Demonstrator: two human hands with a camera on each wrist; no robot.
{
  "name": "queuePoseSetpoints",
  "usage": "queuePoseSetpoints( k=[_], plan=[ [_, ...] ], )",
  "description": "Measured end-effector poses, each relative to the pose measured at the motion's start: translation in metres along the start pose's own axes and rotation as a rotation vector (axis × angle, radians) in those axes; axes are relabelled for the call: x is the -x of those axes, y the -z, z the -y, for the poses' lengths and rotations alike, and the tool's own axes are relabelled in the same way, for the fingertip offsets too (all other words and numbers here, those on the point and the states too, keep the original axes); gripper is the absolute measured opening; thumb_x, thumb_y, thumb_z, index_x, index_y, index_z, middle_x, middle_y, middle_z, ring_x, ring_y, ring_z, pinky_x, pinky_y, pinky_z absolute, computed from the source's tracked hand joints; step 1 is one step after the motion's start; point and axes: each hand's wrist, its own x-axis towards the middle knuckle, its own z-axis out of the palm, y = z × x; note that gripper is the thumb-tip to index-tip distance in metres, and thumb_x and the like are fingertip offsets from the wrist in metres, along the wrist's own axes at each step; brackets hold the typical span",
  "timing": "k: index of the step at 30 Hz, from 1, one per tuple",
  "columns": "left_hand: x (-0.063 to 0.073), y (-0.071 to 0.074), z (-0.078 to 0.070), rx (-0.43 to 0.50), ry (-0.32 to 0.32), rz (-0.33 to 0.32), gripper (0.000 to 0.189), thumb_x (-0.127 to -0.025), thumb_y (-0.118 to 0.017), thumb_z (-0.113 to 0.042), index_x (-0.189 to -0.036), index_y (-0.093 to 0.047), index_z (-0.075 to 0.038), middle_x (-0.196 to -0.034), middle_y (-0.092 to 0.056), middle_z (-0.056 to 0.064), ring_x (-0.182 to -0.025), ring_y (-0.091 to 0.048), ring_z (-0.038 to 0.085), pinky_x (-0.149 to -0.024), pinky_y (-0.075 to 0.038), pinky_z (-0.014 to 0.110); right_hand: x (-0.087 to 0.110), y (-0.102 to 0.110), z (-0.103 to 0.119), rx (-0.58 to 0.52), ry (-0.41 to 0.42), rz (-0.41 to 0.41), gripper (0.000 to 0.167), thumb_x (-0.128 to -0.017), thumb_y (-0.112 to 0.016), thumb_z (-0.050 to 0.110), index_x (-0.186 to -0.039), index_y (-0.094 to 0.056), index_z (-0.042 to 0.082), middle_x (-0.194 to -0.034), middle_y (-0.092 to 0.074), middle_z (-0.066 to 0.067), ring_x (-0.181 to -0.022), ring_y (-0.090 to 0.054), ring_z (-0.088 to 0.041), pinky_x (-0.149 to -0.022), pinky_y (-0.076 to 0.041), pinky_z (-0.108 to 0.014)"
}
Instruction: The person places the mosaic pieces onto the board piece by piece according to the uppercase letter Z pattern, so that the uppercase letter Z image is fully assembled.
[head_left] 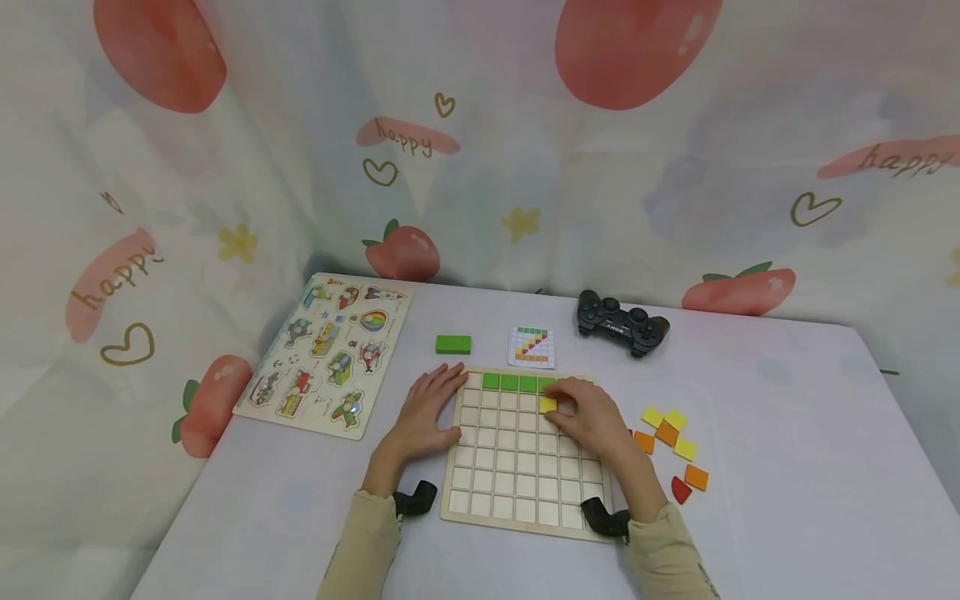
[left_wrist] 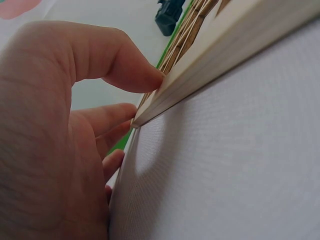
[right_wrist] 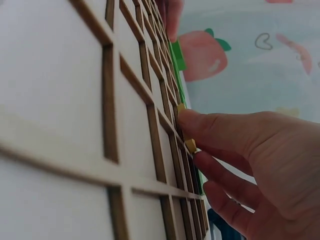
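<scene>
A wooden grid board [head_left: 526, 529] lies on the table, with several green square tiles [head_left: 509, 382] along its far row. My left hand [head_left: 420, 417] rests at the board's left side, fingertips at the far corner and thumb against the edge. In the left wrist view, the thumb [left_wrist: 135, 70] touches the wooden rim. Between thumb and fingers, my right hand [head_left: 588, 414] pinches a yellow square tile [head_left: 548, 405] at a cell just below the green row. The right wrist view shows that tile [right_wrist: 190, 145] tilted against the grid.
Loose yellow, orange and red pieces [head_left: 685, 449] lie right of the board. Behind it are a green block [head_left: 453, 344], a pattern card [head_left: 532, 347] and a black game controller [head_left: 622, 323]. A picture puzzle board [head_left: 324, 358] lies at the left.
</scene>
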Motion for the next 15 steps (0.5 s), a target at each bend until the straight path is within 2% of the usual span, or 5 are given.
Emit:
queuePoseSetpoints(
  k=[8, 15],
  plan=[
    [0.000, -0.001, -0.001, 0.001, 0.001, -0.003, 0.085, -0.069, -0.061, -0.028, -0.150, -0.042, -0.011, -0.159, -0.031, 0.005, -0.149, -0.018, 0.027, -0.120, -0.012, 0.050, -0.001, -0.002, 0.003, 0.010, -0.015, -0.027, 0.034, -0.080, -0.080, 0.011, -0.112, -0.070, 0.004, -0.105, -0.069, -0.007, -0.098, -0.064, -0.025, -0.090, -0.051, -0.048],
    [0.000, 0.000, -0.001, 0.004, -0.001, -0.004, 0.084, -0.070, -0.062, -0.027, -0.150, -0.042, -0.011, -0.160, -0.031, 0.004, -0.149, -0.018, 0.026, -0.120, -0.011, 0.050, 0.000, 0.011, -0.004, -0.076, -0.048, -0.031, 0.032, -0.083, -0.077, 0.010, -0.114, -0.070, 0.004, -0.104, -0.069, -0.007, -0.095, -0.065, -0.024, -0.086, -0.052, -0.045]
  ],
)
